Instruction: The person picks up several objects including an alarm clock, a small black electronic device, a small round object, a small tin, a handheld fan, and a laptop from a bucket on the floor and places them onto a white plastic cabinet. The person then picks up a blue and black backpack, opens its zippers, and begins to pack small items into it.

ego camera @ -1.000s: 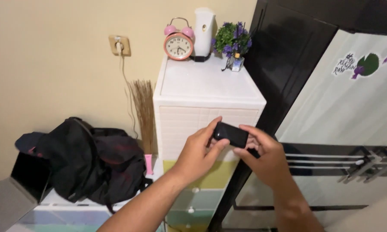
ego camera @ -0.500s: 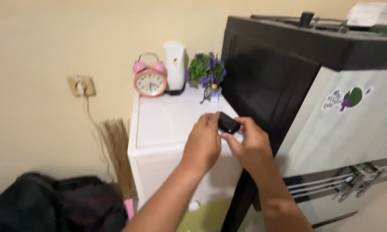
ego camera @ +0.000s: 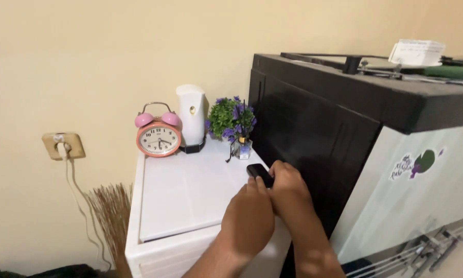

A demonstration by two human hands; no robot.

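A small black rectangular device (ego camera: 258, 172) sits at the right side of the white cabinet top (ego camera: 180, 193), held by both hands. My left hand (ego camera: 248, 219) is closed around its near end from the left. My right hand (ego camera: 289, 193) grips it from the right, fingers curled over it. Most of the device is hidden under the fingers; only its far end shows. I cannot tell whether it rests on the cabinet top or hovers just above it.
At the back of the cabinet stand a pink alarm clock (ego camera: 158, 136), a white dispenser (ego camera: 191, 119) and a small purple-flowered plant (ego camera: 232, 121). A tall black wardrobe (ego camera: 339, 134) rises on the right. A wall socket (ego camera: 63, 145) with a cable and a broom (ego camera: 108, 216) are on the left.
Both hands carried the black device up and forward, from in front of the cabinet drawers to over its top. The view rose; the black bag dropped out of sight.
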